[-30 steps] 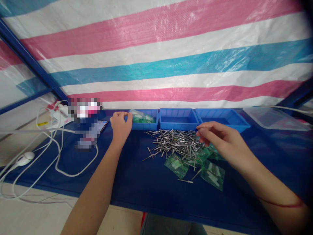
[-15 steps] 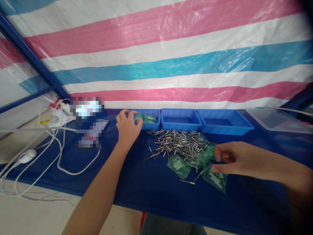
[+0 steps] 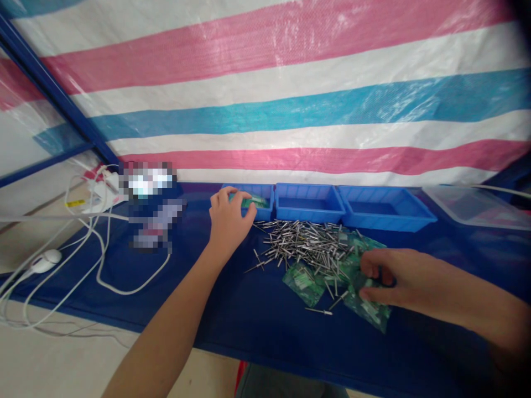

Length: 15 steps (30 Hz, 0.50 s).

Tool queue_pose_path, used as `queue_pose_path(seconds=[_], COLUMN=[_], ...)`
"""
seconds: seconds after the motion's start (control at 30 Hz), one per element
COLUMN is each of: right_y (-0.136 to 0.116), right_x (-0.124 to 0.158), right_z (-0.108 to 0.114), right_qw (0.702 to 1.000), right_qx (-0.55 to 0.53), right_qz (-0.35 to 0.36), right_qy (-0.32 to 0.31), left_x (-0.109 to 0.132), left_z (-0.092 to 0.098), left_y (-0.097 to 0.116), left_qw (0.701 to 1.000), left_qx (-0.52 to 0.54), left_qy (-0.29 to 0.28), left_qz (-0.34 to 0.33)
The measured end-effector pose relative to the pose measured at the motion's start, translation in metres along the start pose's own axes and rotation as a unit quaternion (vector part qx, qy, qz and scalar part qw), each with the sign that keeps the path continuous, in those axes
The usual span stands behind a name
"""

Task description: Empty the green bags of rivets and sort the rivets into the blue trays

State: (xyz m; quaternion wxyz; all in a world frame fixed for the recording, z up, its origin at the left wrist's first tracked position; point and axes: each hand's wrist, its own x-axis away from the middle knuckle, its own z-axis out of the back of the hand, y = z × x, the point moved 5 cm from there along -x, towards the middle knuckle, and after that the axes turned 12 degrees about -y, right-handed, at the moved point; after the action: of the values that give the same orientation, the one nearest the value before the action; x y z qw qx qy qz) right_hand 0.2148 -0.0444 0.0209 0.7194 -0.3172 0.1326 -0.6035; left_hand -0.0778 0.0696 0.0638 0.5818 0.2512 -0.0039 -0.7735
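Head view: your grey-clad lap (image 3: 290, 381) is showing below the near edge of the blue tabletop (image 3: 265, 337), nearer you than any of your fingers. A single rivet-like pin (image 3: 322, 312) is lying left of your right fingertips and slightly nearer you.

Your right hand (image 3: 404, 273) is reaching in from the side, its curled fingers and thumb sitting over a green bag (image 3: 375, 316). Thumb and forefinger are standing slightly apart, with green film showing at the tips; whether they are gripping it, you cannot tell from here. The bag is extending toward you from under those fingertips. Another green bag (image 3: 305, 283) is lying flat to their left, and more green film is showing just beyond them. A heap of loose metal pins (image 3: 305, 243) is spreading beyond and left of your right fingers, right of your left ones and nearer you than those.

White cables (image 3: 120, 291) are looping on the table, well left of your left fingers. Your left hand (image 3: 230, 224) is arching over the left blue bin (image 3: 264, 214), thumb and forefinger apart. Green packaging (image 3: 258, 200) is showing inside, just right of those fingertips; contact is unclear. The middle bin (image 3: 309, 214) and right bin (image 3: 392, 224) are continuing the row, right of your left fingers. A translucent tray or lid (image 3: 477, 207) is lying beyond your right fingers, to their right. Farthest off, a striped sheet (image 3: 265, 119) is hanging behind everything.
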Motion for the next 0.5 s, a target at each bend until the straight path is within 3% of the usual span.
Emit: queue_pose_path(seconds=[0.1, 0.17, 0.3, 0.4, 0.5], right_y=[-0.006, -0.008, -0.007, -0.016, -0.029], right_x=[0.001, 0.002, -0.002, -0.008, -0.017], right_z=[-0.003, 0.004, 0.02, 0.023, 0.014], right_qw=[0.992, 0.992, 0.993, 0.976, 0.962], right_qx=[0.05, 0.011, -0.107, -0.208, -0.264], right_qz=[0.018, 0.035, 0.035, 0.05, 0.059], right_qy=[-0.116, -0.121, -0.032, 0.048, 0.043], left_x=[-0.001, -0.001, 0.008, 0.027, 0.042], left_z=[0.001, 0.002, 0.002, -0.008, -0.018], left_y=[0.001, 0.005, 0.032, 0.069, 0.09], left_qw=[1.0, 0.999, 0.986, 0.934, 0.884], left_qx=[0.01, 0.024, 0.108, 0.197, 0.265], left_qy=[-0.001, 0.002, -0.038, -0.158, -0.246], left_qz=[-0.01, -0.024, -0.122, -0.252, -0.297])
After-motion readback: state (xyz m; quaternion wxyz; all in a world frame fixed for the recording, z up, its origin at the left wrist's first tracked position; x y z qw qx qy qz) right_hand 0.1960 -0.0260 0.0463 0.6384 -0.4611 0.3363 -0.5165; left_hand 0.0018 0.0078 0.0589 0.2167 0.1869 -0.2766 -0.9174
